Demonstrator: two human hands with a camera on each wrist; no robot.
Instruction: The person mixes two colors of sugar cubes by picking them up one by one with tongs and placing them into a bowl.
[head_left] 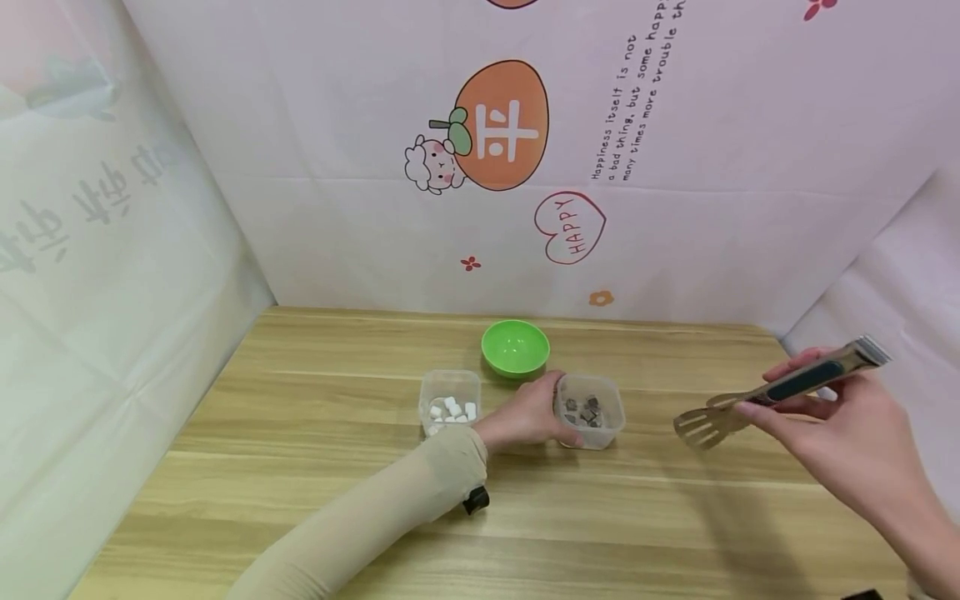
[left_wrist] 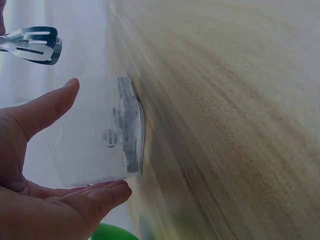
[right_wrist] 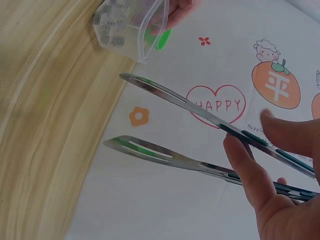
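Note:
My left hand (head_left: 527,417) holds a clear plastic container (head_left: 604,438) from its left side, fingers along the far wall and thumb at the near wall. Several small dark grey cubes (head_left: 589,412) lie in the bottom of this container. In the left wrist view the container stands upright on the wood, thumb and fingers on opposite walls. At the right, my right hand (head_left: 862,433) grips metal food tongs (head_left: 798,383) with slotted ends and dark green grips, raised over the table. Their two arms (right_wrist: 165,155) stand apart in the right wrist view, with nothing between the tips.
Left of the held container is a second clear container (head_left: 450,382) with several white cubes (head_left: 452,408), partly behind my left forearm. A green bowl (head_left: 515,348) stands behind, between the two containers. A printed white cloth (head_left: 360,242) hangs along the back edge of the wooden table (head_left: 300,467).

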